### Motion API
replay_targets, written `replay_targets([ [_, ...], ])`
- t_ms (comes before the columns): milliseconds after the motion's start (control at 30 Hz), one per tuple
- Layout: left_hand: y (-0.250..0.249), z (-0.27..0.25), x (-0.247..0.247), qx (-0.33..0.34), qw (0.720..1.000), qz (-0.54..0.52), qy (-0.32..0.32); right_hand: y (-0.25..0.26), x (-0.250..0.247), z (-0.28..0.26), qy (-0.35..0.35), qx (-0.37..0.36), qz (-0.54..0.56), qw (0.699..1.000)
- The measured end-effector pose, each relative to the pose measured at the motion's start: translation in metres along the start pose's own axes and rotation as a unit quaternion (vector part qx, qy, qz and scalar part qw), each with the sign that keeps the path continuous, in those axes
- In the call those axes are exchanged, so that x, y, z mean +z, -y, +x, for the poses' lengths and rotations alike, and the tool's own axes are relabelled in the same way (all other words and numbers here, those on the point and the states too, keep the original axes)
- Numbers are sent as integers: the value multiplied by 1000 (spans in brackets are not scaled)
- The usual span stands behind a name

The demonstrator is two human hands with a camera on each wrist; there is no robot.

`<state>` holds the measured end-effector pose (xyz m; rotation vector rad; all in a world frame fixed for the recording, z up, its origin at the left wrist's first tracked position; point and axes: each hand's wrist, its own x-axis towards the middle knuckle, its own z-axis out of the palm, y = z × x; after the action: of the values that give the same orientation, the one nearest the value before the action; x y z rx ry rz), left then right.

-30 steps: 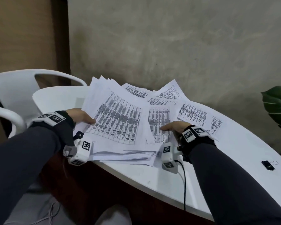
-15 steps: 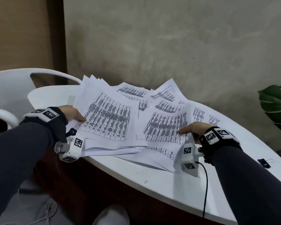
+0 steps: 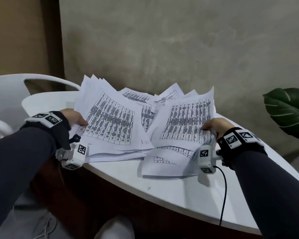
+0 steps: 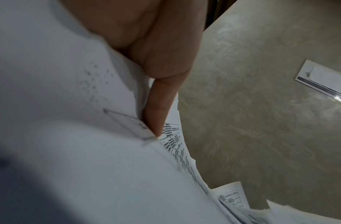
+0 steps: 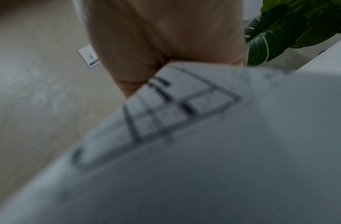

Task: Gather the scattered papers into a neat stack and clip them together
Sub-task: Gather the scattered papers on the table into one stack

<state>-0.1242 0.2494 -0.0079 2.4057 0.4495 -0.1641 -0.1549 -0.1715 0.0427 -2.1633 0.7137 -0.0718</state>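
Several printed sheets with tables lie in two raised bundles on the white table (image 3: pixel 171 192). My left hand (image 3: pixel 76 118) grips the left bundle of papers (image 3: pixel 110 121) at its near left edge, thumb on top. In the left wrist view a finger (image 4: pixel 158 112) lies along those sheets (image 4: pixel 89 151). My right hand (image 3: pixel 214 125) grips the right bundle (image 3: pixel 185 121) at its right edge and tilts it up. The right wrist view shows my palm (image 5: pixel 165 37) behind a blurred sheet corner (image 5: pixel 184 106). More sheets (image 3: pixel 136 95) lie at the back. No clip is in view.
A white plastic chair (image 3: pixel 10 90) stands at the left behind the table. A green plant leaf (image 3: pixel 288 112) hangs at the right. A grey wall (image 3: pixel 179 49) runs close behind the table. A loose sheet (image 3: pixel 166 163) lies near the front edge.
My right hand has moved right and lifted a bundle of sheets off the table, tilting it up. The left hand keeps its hold on the left bundle, now raised a little.
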Motion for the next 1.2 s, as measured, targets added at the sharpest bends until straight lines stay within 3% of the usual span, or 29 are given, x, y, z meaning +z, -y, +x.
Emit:
replay_targets([
  [167, -7, -2, 1, 22, 1000, 3, 9, 10, -24, -19, 19, -5, 84, 996],
  [333, -19, -6, 1, 21, 1000, 20, 8, 21, -63, -20, 32, -47, 109, 992],
  [500, -26, -5, 3, 23, 999, 22, 3, 36, -87, -18, 28, -90, 201, 975],
  [567, -30, -5, 5, 41, 998, 42, 7, 42, -82, -25, 32, -109, 272, 956],
  [700, -33, -3, 6, 54, 997, 61, -2, 56, -63, -24, 95, -120, 449, 880],
  [767, -34, 2, 5, 41, 998, 52, -7, 62, -53, -2, 94, -113, 480, 865],
  [867, -33, 13, 2, 36, 999, 13, -7, 73, -34, 35, 7, -58, 448, 892],
  [967, -33, 22, 1, 32, 997, 65, 1, 88, -9, 48, -22, -40, 422, 905],
  [1133, -34, 41, 5, 2, 999, 32, 19, 110, 27, 82, 98, -72, 447, 886],
  [1200, -31, 51, 10, -4, 999, 17, 39, 115, 42, 69, 128, -85, 368, 917],
])
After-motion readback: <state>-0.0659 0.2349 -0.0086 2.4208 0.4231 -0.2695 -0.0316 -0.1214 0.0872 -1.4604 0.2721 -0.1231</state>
